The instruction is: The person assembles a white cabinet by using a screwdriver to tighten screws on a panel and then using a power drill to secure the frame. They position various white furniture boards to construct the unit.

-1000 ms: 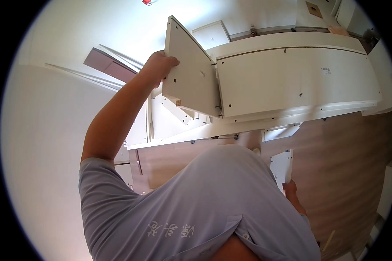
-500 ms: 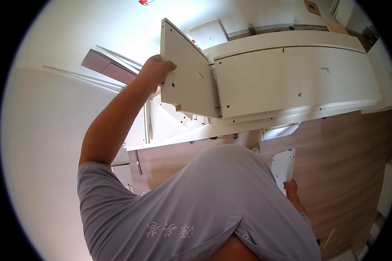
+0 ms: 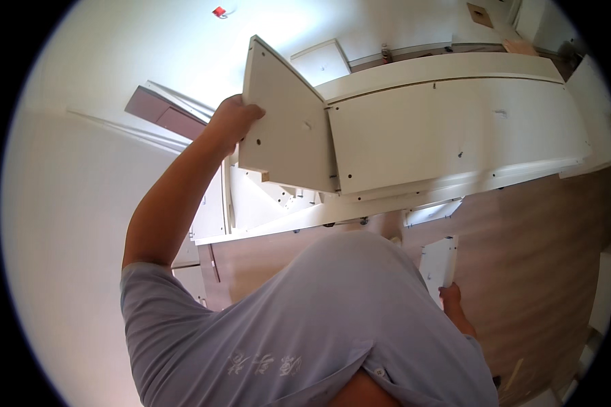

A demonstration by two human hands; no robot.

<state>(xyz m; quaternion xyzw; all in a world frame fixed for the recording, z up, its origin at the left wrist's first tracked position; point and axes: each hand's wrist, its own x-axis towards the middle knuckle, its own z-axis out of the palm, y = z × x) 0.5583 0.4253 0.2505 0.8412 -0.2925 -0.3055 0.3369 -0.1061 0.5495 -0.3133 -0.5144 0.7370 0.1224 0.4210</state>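
My left hand point(image 3: 235, 123) grips the outer edge of a white furniture panel point(image 3: 288, 125), thumb on its face and the fingers partly hidden behind. This panel stands upright, its other edge against the end of a long white panel point(image 3: 461, 132) with dark holes and small metal pins. A notch shows at its lower corner. Low on the right, my right hand point(image 3: 450, 294) is closed on a smaller white panel point(image 3: 438, 268), which hangs beside my body with dowels or pins along its edge.
A white board with fittings point(image 3: 433, 212) lies on the wood floor point(image 3: 523, 251). Brown and white strips point(image 3: 166, 112) lean at the left wall. Another white panel point(image 3: 321, 62) stands behind, with a small bottle point(image 3: 385, 53) near it. A red object point(image 3: 219, 12) is on the wall.
The left-hand panel has shifted slightly left and down in view, with the whole scene drifting a little. Both hands keep their grips.
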